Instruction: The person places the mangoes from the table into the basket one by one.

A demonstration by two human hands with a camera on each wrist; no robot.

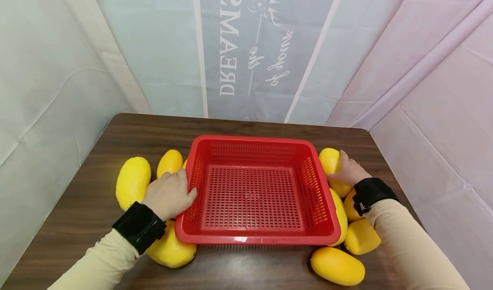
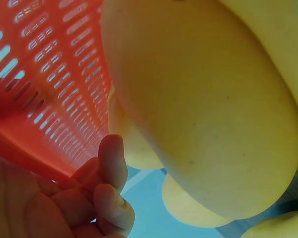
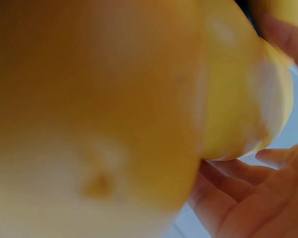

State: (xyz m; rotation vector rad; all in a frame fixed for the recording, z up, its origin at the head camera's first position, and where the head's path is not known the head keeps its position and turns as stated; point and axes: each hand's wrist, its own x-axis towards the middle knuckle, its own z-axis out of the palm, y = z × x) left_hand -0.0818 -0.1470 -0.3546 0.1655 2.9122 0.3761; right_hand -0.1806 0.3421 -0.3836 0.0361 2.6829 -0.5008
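A red plastic basket (image 1: 252,239) with perforated walls and floor stands on the table, with nothing inside. My left hand (image 1: 169,195) grips its left rim, thumb over the edge and fingers outside, as the basket wall (image 2: 54,89) in the left wrist view also shows. At the basket's right side, my right hand (image 1: 349,171) holds a yellow oval fruit (image 1: 329,161) between thumb and fingers. That fruit (image 3: 233,99) sits within the curve of my hand in the right wrist view, where a nearer, blurred fruit (image 3: 89,99) covers much of the frame.
Left of the basket lie several more yellow fruits, including a large one (image 1: 133,182), a smaller one (image 1: 169,162) and one near my wrist (image 1: 173,249). Others lie at the right, among them a fruit (image 1: 337,266) near the front. Fabric walls enclose the dark wooden table (image 1: 246,266).
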